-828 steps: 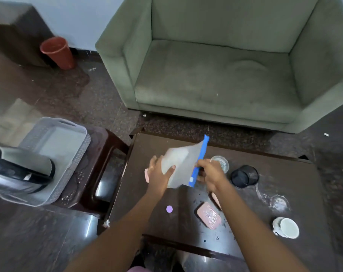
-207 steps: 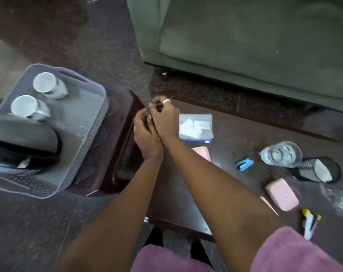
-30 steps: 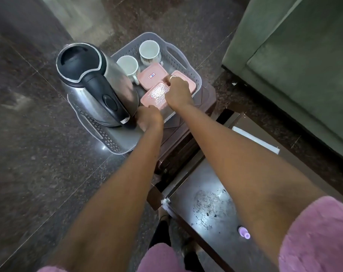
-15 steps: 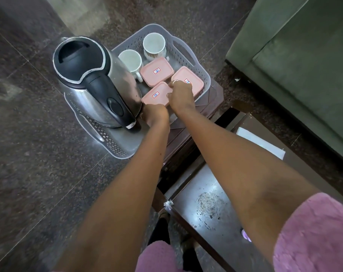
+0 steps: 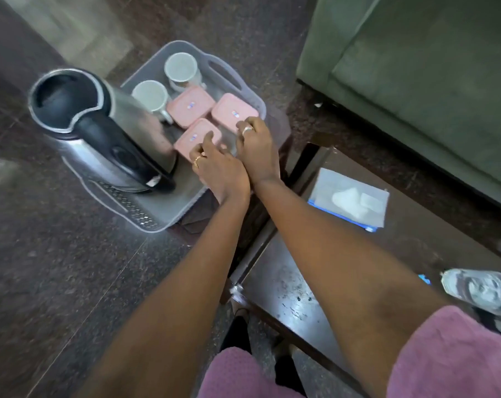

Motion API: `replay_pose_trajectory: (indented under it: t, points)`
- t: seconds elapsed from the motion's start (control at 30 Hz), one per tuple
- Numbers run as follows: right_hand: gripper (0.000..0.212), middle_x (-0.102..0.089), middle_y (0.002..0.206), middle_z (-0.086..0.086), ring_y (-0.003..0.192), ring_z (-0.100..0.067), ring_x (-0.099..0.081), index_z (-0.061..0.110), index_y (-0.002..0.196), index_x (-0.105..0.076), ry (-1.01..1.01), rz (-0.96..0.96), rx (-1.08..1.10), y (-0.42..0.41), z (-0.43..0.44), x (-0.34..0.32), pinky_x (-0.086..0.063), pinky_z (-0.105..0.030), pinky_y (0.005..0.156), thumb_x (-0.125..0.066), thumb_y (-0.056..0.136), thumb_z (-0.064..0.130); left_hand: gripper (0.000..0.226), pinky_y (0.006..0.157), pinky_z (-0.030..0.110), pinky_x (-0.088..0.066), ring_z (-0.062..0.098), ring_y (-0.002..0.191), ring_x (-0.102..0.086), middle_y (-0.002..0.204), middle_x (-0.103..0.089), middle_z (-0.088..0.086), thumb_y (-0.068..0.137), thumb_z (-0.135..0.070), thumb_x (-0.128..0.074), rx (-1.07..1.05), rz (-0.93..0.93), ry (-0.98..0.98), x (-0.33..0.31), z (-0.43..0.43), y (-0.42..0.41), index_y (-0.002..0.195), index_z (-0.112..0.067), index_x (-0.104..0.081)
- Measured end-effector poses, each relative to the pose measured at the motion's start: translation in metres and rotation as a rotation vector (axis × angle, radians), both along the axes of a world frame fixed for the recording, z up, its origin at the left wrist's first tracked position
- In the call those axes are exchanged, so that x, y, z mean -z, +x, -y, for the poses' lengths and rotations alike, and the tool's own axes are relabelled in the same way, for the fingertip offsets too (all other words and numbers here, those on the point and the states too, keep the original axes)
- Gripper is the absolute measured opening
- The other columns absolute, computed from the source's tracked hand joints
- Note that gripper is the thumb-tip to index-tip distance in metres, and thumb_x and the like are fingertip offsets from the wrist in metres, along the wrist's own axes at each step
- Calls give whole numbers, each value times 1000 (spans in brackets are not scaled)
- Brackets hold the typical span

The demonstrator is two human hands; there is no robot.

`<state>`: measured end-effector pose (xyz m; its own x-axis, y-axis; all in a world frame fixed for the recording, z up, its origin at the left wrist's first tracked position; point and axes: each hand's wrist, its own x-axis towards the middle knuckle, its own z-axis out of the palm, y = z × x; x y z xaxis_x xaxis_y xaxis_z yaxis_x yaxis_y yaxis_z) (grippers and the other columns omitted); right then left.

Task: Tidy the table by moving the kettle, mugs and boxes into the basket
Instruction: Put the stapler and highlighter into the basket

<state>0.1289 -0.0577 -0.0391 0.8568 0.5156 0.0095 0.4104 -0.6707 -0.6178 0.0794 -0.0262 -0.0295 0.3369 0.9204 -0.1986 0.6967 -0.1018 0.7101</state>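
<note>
My left hand (image 5: 215, 165) and right hand (image 5: 256, 145) rest loose-fingered on the 3 pink boxes (image 5: 197, 136) in the basket (image 5: 238, 87), frame centre, beside kettle (image 5: 100, 133) and 2 mugs (image 5: 150, 96); last step, I judge; next, withdraw.

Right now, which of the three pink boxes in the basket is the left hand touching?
The pink box nearest the kettle, at the front: the left hand has its fingers on its lid. The other two lie farther back, by the mugs.
</note>
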Motion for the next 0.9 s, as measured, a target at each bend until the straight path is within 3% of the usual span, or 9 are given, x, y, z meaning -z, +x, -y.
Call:
replay_pose_trajectory:
  t: [0.1,0.2,0.3,0.47,0.53,0.6,0.73,0.9]
  points:
    - [24,-61,112,-23,102,-40,-57,-4,103,-64,14,65,85,-17,59,3,-49,-44,85,-54,83,4,35,102,34,-31,32,118,-46,128,-49,17,92,-9,-45,221,91,44,11,48,-15,126,-7,-53]
    - [24,-61,113,-19,101,-38,-58,3,105,-63,-25,-47,173,-45,129,21,-51,-42,83,-54,84,11,34,99,35,-34,33,114,-50,123,-54,19,91,-7,-46,417,64,37,27,111,-40,123,-6,-56]
    - [17,-62,105,-9,98,-31,-57,24,93,-57,0,-246,460,-79,203,42,-45,-36,80,-43,87,31,33,95,32,-34,33,110,-52,121,-56,19,91,-7,-47,600,-33,-26,44,177,-65,123,-6,-57]
    - [22,-62,100,-8,97,-33,-56,25,82,-51,-59,-329,733,-132,324,62,-46,-41,80,-33,79,37,32,101,38,-38,31,115,-51,125,-56,14,92,-14,-47,997,-187,-86,64,281,-90,122,-10,-56]
    - [24,-61,102,-9,96,-32,-57,24,90,-55,-127,-344,838,-149,371,66,-47,-40,80,-35,83,36,35,103,38,-37,30,119,-49,128,-54,13,91,-20,-49,1126,-249,-62,70,321,-91,124,-11,-54]
    - [30,-58,113,-9,102,-29,-55,18,110,-55,-210,-356,867,-165,411,71,-45,-36,83,-39,90,33,41,106,37,-35,29,123,-45,133,-50,13,91,-25,-51,1190,-312,-44,78,348,-89,128,-9,-50]
    - [34,-45,137,-19,118,-33,-45,9,125,-53,-569,-315,839,-195,493,88,-34,-39,98,-40,93,13,56,109,35,-31,30,129,-39,140,-43,16,89,-31,-55,1251,-385,25,92,388,-71,135,-4,-41]
    - [43,-25,148,-24,129,-42,-34,22,137,-41,-696,-440,1102,-216,551,95,-36,-48,102,-48,95,16,74,111,37,-32,31,134,-34,147,-34,16,85,-37,-60,1271,-464,152,105,407,-48,143,-3,-28]
